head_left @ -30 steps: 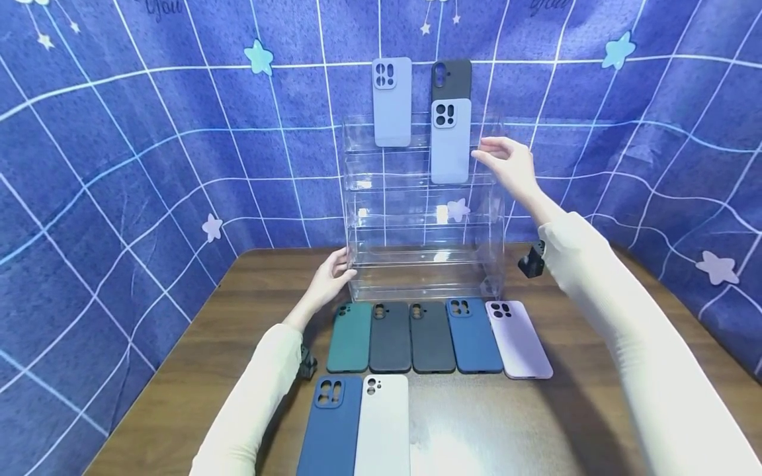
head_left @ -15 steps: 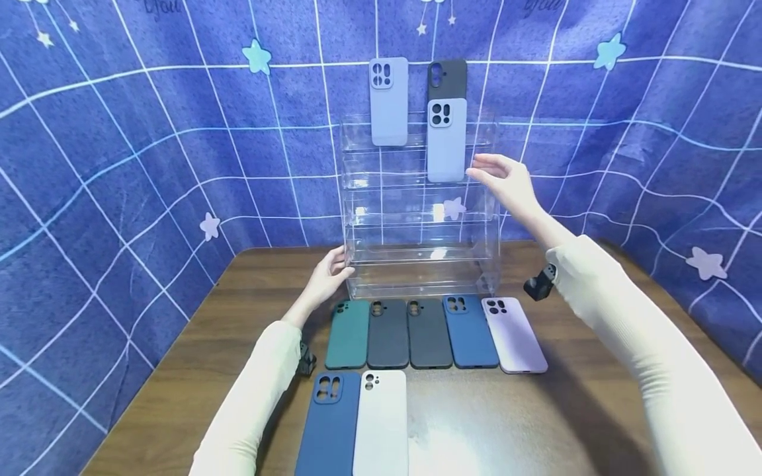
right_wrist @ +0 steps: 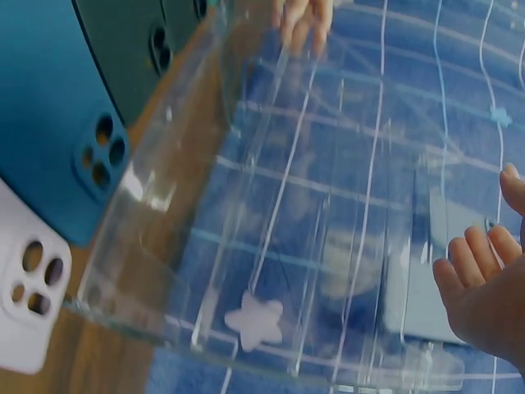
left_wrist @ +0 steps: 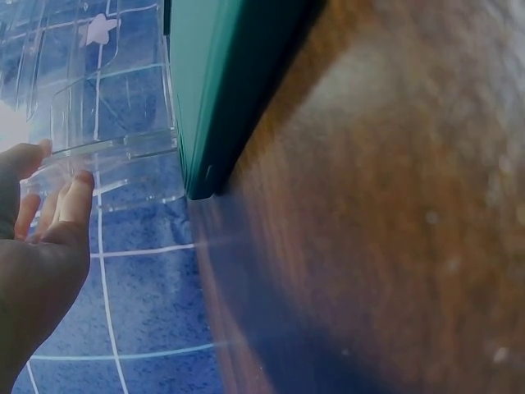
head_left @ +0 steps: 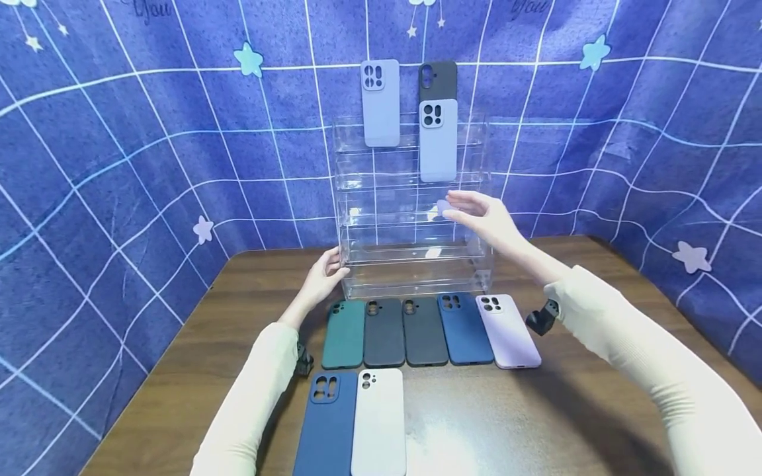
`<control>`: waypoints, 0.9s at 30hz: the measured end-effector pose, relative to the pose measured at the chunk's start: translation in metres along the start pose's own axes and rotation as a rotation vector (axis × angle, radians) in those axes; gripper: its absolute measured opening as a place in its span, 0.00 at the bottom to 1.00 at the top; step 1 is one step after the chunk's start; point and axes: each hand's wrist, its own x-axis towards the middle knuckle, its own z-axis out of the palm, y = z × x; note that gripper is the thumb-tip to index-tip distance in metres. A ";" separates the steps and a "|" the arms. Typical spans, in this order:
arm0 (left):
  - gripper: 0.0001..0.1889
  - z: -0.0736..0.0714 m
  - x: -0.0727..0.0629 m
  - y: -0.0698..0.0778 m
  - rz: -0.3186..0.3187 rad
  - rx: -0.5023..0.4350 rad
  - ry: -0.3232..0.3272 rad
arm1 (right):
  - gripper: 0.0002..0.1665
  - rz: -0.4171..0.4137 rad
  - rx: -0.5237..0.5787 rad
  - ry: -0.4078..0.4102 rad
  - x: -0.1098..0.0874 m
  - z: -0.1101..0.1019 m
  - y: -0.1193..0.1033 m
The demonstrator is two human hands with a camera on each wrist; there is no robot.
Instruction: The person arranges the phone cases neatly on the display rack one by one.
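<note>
My left hand [head_left: 320, 276] grips the lower left side of a clear tiered display rack [head_left: 405, 289], thumb in front and fingers behind. The left wrist view also shows that hand [left_wrist: 51, 254] at the rack's edge, near a green phone case [left_wrist: 209, 82]. Apart from the cases, my right hand [head_left: 485, 218] hovers before the rack's right half, fingers loosely bent and holding nothing. Above it, a pale blue phone case [head_left: 438, 149] stands on the second tier, overlapping a black phone case [head_left: 439, 79]. A lavender phone case [head_left: 381, 109] stands at the top left.
Along the rack's foot lie a green case [head_left: 344, 337], two black ones, a blue case [head_left: 467, 334] and a light purple case [head_left: 510, 337]. Nearer are a dark blue case [head_left: 326, 430] and a white case [head_left: 379, 423]. A blue grid-patterned cloth [head_left: 149, 178] hangs behind the wooden table.
My right hand has dropped from beside the pale blue phone case to below it, moving slightly left. The left hand stays on the rack. The head view has shifted a little.
</note>
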 end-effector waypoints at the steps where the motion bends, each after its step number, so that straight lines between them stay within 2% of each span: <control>1: 0.31 0.000 -0.001 0.001 -0.004 0.007 -0.005 | 0.31 0.000 0.009 -0.013 -0.003 0.003 -0.001; 6: 0.31 0.000 -0.003 0.003 -0.023 0.031 -0.020 | 0.31 0.001 0.047 -0.054 -0.019 0.014 -0.001; 10: 0.31 -0.002 0.000 -0.001 -0.010 0.004 -0.017 | 0.31 0.009 0.054 -0.080 -0.030 0.022 0.004; 13: 0.31 -0.004 0.004 -0.010 -0.001 -0.018 -0.007 | 0.31 0.018 0.063 -0.102 -0.037 0.029 0.008; 20: 0.32 -0.004 0.015 -0.034 -0.008 0.031 0.008 | 0.30 0.017 0.079 -0.162 -0.054 0.047 0.018; 26: 0.31 -0.003 0.015 -0.037 -0.011 0.020 0.024 | 0.29 0.006 0.079 -0.216 -0.066 0.064 0.023; 27: 0.31 -0.003 0.013 -0.032 -0.023 0.017 0.023 | 0.29 0.004 0.071 -0.229 -0.068 0.067 0.024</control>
